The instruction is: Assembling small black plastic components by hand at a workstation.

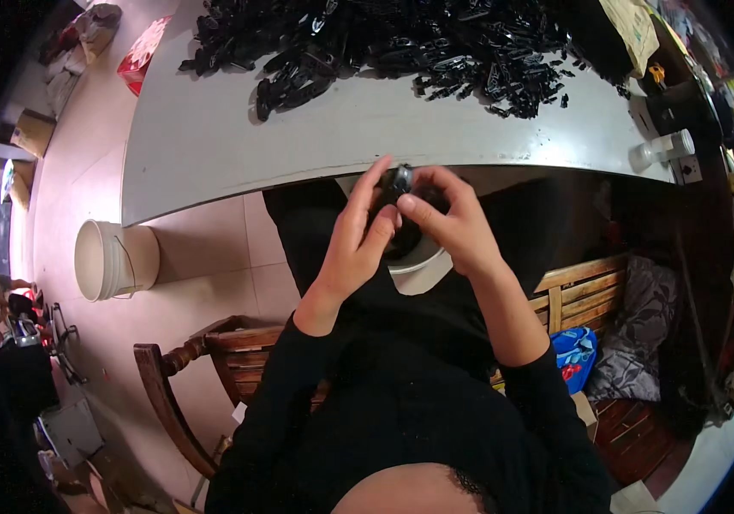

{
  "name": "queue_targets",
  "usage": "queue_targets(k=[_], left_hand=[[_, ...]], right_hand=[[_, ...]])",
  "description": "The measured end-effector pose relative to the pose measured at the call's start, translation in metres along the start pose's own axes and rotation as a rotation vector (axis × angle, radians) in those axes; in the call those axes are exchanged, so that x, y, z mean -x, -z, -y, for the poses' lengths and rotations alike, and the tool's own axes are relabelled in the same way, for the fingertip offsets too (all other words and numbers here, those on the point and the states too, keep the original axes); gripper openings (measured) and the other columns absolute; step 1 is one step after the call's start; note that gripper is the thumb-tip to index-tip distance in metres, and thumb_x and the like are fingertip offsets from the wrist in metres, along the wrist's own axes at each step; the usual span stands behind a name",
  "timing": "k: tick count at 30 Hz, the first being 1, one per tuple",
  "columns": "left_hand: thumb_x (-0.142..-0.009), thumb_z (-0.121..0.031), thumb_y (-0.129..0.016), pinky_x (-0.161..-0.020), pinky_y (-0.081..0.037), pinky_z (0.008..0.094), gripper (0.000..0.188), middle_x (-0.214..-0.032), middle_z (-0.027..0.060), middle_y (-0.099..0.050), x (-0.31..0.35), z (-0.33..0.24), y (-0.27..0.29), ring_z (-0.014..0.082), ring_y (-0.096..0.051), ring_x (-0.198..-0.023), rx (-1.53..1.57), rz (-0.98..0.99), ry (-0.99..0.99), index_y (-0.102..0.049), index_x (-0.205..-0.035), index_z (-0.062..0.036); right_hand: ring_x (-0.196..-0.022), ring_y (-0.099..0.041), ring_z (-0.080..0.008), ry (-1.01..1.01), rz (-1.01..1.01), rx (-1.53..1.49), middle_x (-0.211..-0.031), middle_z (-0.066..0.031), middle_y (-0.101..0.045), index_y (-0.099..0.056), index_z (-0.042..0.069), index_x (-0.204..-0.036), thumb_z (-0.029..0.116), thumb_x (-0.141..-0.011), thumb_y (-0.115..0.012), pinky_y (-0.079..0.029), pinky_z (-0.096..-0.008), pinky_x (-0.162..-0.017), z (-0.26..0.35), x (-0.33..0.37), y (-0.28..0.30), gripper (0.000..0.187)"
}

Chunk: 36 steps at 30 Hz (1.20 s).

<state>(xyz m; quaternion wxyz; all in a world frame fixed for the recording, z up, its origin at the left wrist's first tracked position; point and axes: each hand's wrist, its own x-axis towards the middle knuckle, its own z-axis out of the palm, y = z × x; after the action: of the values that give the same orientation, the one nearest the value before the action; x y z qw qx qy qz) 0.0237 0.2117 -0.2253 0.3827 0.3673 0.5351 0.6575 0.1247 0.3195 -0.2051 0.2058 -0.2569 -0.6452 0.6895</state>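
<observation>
Just off the table's front edge, my left hand (358, 227) and my right hand (457, 223) meet over my lap. Between their fingertips is a small glossy black plastic piece (399, 182), its exact kind too small and blurred to tell. Both hands have bent fingers pinching it from either side. Under them, a pale round container (423, 257) sits between my legs, partly hidden by the hands, with dark contents showing. A large heap of shiny black plastic pieces (470, 64) covers the far part of the grey table (213, 146).
On the floor to the left stands a white bucket (97, 261) with a wire handle. A clear jar (662, 152) lies at the table's right end. Wooden seating (590, 291) is at my right, with a blue bag (572, 355) and patterned cushion (641, 317). A wooden armrest (166, 394) curves at left.
</observation>
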Motion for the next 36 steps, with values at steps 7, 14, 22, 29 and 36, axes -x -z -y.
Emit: queue_targets(k=[7,14,22,29,36], left_hand=[[-0.086,-0.005,-0.047,-0.062,-0.038,0.0199,0.052,-0.086,0.0018,-0.051,0.024,0.006,-0.003,0.0071,-0.044,-0.068,0.112,0.02,0.176,-0.032,-0.135,-0.0095],[-0.079,-0.011,-0.059,-0.083,-0.041,0.036,0.038,-0.1,0.0154,-0.055,-0.003,0.033,0.028,0.0321,-0.052,-0.095,-0.903,-0.204,-0.29,-0.052,-0.116,-0.0042],[-0.075,-0.006,-0.056,-0.088,-0.038,0.0385,0.042,-0.112,0.0136,-0.05,-0.078,0.012,0.072,0.0323,-0.047,-0.102,-1.34,-0.441,-0.35,-0.051,-0.116,-0.004],[-0.075,-0.01,-0.06,-0.077,-0.044,0.0384,0.044,-0.106,0.0099,-0.047,-0.104,0.016,0.073,0.0285,-0.048,-0.095,-1.595,-0.454,-0.154,-0.047,-0.117,-0.0069],[-0.071,-0.01,-0.065,-0.077,-0.044,0.0374,0.038,-0.1,0.0104,-0.048,-0.115,0.007,0.07,0.0283,-0.048,-0.094,-1.521,-0.531,-0.165,-0.05,-0.106,-0.0063]], right_hand=[[-0.057,-0.046,-0.0023,-0.163,0.051,-0.206,-0.065,0.0028,-0.052,-0.055,0.004,-0.081,0.011,-0.079,-0.063,-0.034,-0.0167,-0.05,-0.019,0.012,-0.004,0.011],[-0.077,-0.056,-0.0105,0.119,-0.033,0.37,-0.081,-0.0065,-0.06,-0.057,-0.003,-0.1,0.014,-0.084,-0.058,-0.044,-0.0229,-0.072,-0.047,-0.011,0.031,0.023],[-0.05,-0.053,-0.0227,0.292,-0.288,0.76,-0.057,-0.0138,-0.053,-0.058,0.004,-0.096,0.009,-0.082,-0.055,-0.04,-0.0316,-0.049,-0.017,-0.118,0.077,0.016],[-0.059,-0.057,-0.0333,0.374,-0.181,0.992,-0.066,-0.0159,-0.058,-0.049,0.004,-0.09,0.015,-0.075,-0.064,-0.044,-0.0411,-0.053,-0.022,-0.136,0.095,0.023],[-0.067,-0.058,-0.0374,0.237,-0.113,0.978,-0.069,-0.0202,-0.058,-0.049,-0.001,-0.087,0.017,-0.075,-0.064,-0.045,-0.0441,-0.057,-0.014,-0.137,0.106,0.026]])
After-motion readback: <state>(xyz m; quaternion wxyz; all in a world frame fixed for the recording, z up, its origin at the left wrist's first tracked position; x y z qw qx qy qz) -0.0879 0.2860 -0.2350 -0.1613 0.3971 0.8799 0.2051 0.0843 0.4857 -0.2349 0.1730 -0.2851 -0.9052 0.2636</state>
